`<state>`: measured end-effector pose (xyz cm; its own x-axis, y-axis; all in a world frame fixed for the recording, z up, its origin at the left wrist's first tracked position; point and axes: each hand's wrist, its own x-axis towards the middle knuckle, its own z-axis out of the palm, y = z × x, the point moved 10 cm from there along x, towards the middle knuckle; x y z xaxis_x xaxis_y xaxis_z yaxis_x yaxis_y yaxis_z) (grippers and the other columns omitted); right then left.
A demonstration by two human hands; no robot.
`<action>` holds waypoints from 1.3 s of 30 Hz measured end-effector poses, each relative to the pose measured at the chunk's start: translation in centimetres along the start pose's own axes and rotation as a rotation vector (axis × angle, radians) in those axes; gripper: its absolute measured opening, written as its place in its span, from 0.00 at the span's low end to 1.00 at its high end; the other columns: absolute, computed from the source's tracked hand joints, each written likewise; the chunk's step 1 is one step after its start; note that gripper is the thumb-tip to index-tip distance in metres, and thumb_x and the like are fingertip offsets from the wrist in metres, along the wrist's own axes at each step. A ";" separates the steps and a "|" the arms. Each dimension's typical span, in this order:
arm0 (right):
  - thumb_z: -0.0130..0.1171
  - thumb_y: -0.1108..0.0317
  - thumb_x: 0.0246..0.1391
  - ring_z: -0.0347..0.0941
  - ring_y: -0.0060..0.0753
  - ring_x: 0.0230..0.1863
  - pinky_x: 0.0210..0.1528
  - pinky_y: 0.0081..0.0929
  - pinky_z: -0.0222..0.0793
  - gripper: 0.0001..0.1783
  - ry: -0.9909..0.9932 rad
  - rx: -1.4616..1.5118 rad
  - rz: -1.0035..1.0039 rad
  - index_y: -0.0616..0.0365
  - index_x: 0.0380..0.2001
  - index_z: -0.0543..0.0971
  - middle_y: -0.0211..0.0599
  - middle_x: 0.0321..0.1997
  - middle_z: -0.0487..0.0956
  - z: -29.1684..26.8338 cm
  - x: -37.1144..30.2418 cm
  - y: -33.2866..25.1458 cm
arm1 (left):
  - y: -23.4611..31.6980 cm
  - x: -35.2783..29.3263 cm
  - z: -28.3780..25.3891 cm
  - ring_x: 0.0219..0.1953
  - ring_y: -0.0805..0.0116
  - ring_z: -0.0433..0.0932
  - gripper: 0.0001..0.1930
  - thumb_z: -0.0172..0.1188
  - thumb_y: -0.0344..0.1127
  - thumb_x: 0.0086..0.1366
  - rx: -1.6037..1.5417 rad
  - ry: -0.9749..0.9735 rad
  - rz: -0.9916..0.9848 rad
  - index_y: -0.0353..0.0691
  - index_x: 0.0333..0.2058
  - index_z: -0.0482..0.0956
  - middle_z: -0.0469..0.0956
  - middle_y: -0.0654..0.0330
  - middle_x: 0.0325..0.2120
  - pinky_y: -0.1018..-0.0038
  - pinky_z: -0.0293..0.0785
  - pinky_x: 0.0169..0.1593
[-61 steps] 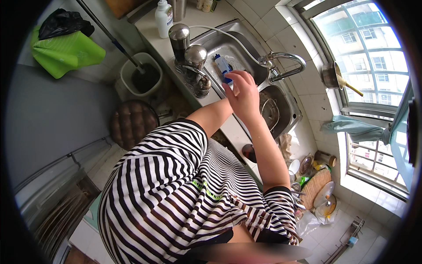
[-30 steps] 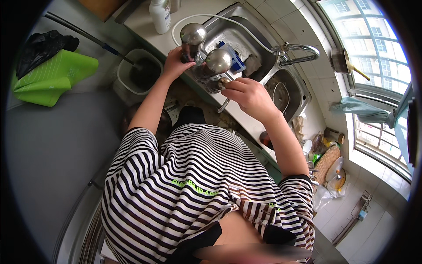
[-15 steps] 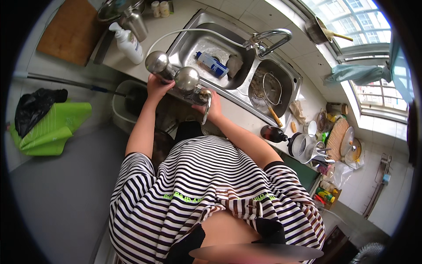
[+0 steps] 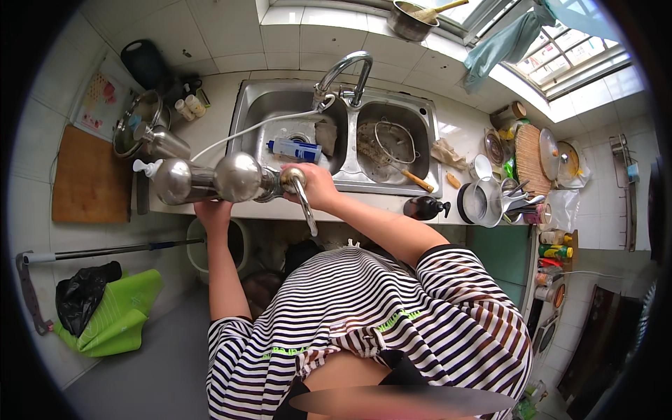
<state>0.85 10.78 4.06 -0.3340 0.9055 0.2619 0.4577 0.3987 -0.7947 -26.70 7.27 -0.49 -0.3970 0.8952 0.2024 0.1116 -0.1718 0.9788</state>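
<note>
Both my hands hold a shiny steel water-filter-like unit (image 4: 239,178), with two domed canisters side by side and a curved metal spout at its right end. My left hand (image 4: 214,213) grips under the left canister, its fingers mostly hidden. Around the spout end, my right hand (image 4: 316,186) is closed. The unit hangs over the front edge of the counter, left of the double sink (image 4: 350,180). Behind its left dome, a white pump bottle (image 4: 148,167) shows only its top. A blue and white cylinder (image 4: 294,150) lies in the left basin beside a greyish cloth (image 4: 326,136).
A wire strainer (image 4: 396,140) with a wooden handle rests in the right basin. The chrome faucet (image 4: 358,63) rises behind, its white hose crossing the left basin. A dark pump bottle (image 4: 424,208) lies near the counter edge. A steel flask (image 4: 165,143) and cutting board (image 4: 91,175) are at left.
My view has turned. The steel unit has shifted left along the counter edge and looks larger, now covering most of the white pump bottle. Both hands keep hold of it.
</note>
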 end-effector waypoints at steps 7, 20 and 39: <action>0.70 0.54 0.32 0.79 0.48 0.34 0.38 0.41 0.74 0.19 0.013 -0.190 -0.125 0.49 0.29 0.79 0.39 0.27 0.81 -9.5 11.1 -8.1 | 12.9 10.9 2.8 0.33 0.73 0.80 0.20 0.76 0.28 0.47 0.298 0.033 0.273 0.32 0.39 0.80 0.83 0.60 0.32 0.76 0.76 0.42; 0.71 0.46 0.29 0.81 0.31 0.35 0.42 0.28 0.75 0.29 0.112 -0.255 0.020 0.49 0.37 0.84 0.34 0.31 0.84 -33.6 19.8 -6.7 | 34.2 18.6 24.2 0.36 0.72 0.81 0.27 0.77 0.52 0.46 0.572 -0.090 0.492 0.36 0.37 0.84 0.84 0.61 0.33 0.75 0.74 0.43; 0.72 0.61 0.39 0.78 0.26 0.28 0.30 0.27 0.75 0.18 0.233 -0.121 0.256 0.62 0.31 0.83 0.36 0.28 0.82 -62.6 9.6 17.2 | 27.9 11.9 64.0 0.28 0.78 0.81 0.31 0.76 0.59 0.43 0.472 -0.417 0.250 0.41 0.38 0.84 0.84 0.65 0.29 0.80 0.75 0.33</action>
<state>57.10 35.42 27.20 -0.0063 0.9814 0.1917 0.6012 0.1569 -0.7836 30.01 39.52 27.17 0.0669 0.9520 0.2987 0.5774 -0.2811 0.7665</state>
